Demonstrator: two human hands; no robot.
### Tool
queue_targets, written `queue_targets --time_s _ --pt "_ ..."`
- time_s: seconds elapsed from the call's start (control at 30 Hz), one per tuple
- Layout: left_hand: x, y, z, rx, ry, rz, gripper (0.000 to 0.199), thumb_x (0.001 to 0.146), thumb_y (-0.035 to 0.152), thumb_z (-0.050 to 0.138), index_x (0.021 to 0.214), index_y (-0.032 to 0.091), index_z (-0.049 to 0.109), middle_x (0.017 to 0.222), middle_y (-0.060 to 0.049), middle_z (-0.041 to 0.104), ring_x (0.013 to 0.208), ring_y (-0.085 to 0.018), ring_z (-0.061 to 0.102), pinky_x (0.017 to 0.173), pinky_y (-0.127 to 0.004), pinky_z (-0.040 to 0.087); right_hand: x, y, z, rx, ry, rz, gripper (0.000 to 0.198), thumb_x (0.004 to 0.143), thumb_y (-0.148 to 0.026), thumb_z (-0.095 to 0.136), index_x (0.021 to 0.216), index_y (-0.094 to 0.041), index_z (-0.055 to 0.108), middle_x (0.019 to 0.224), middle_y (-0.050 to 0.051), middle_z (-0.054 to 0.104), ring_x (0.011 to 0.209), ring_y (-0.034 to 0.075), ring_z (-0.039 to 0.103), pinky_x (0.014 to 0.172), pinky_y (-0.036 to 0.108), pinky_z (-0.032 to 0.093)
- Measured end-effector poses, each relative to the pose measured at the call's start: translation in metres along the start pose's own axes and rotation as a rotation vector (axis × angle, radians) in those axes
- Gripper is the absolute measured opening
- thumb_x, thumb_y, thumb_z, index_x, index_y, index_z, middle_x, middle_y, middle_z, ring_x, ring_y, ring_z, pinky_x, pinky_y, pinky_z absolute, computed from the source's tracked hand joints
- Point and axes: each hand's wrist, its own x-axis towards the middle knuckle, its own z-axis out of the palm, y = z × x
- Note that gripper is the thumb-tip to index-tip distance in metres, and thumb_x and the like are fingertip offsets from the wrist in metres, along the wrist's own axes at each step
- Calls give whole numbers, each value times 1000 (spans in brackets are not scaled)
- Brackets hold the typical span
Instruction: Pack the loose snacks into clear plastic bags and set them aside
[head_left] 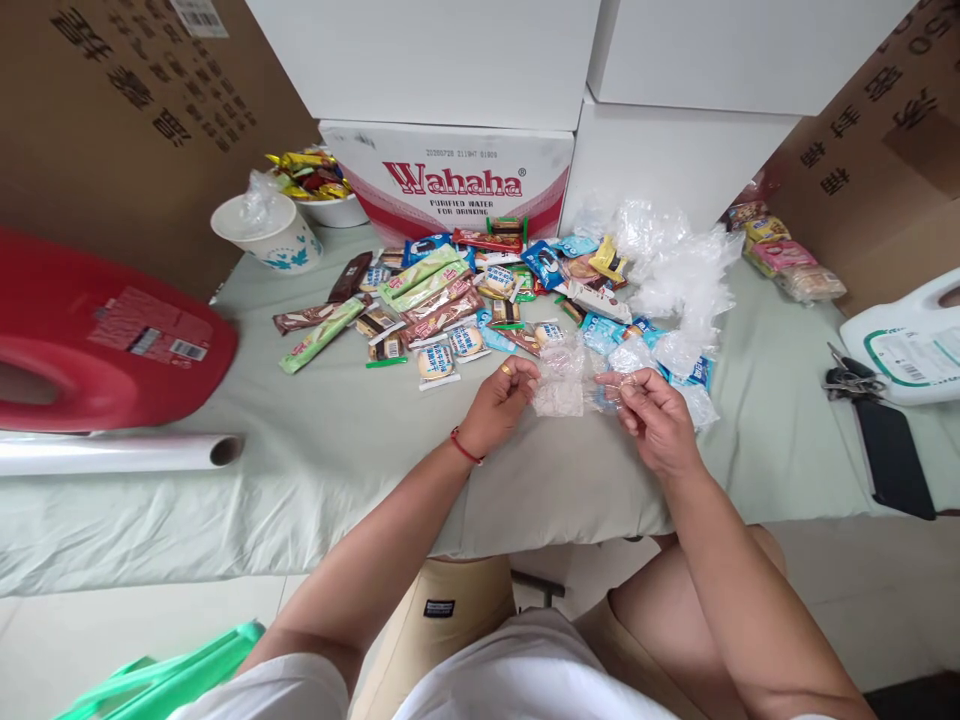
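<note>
A clear plastic bag (561,392) is stretched between my two hands, just above the front of the cloth-covered table. My left hand (501,402), with a ring and a red cord bracelet, pinches its left side. At the other side, my right hand (654,415) has thumb and fingers closed on the plastic. Beyond the hands lies a loose spread of wrapped snacks, among them green bars (427,278), brown bars (444,308) and a round biscuit packet (436,362). Crumpled clear bags (667,270) are heaped behind my right hand.
Left stand a red jug (112,330), a plastic roll (120,452), a paper cup (266,235) and a bowl of snacks (330,205). A Wahaha carton (457,180) and white boxes back the table (315,420). Right are keys (851,378), a phone (892,455) and a white jug (911,345).
</note>
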Motion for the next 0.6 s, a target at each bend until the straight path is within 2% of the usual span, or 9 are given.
queue_targets --time_s 0.2,0.43,0.6 --pt "3 5 -3 -239 44 -103 43 77 47 87 93 24 54 64 8 47 54 -9 40 48 -21 25 2 3 0 -14 -9 33 40 77 -53 85 81 -22 59 98 3 77 44 4 36 39 22 24" --pt "4 9 -6 -269 85 -130 47 72 43 89 89 24 49 62 9 47 51 -7 39 44 -20 20 5 13 2 -52 16 27 43 79 -57 83 86 -23 58 77 -1 72 40 4 36 36 20 24" --pt "6 19 -11 -302 142 -138 47 69 36 88 88 24 46 65 9 51 50 -6 37 43 -19 19 8 11 -3 -71 66 -56 43 81 -58 81 86 -24 56 75 -3 68 41 4 37 38 20 26"
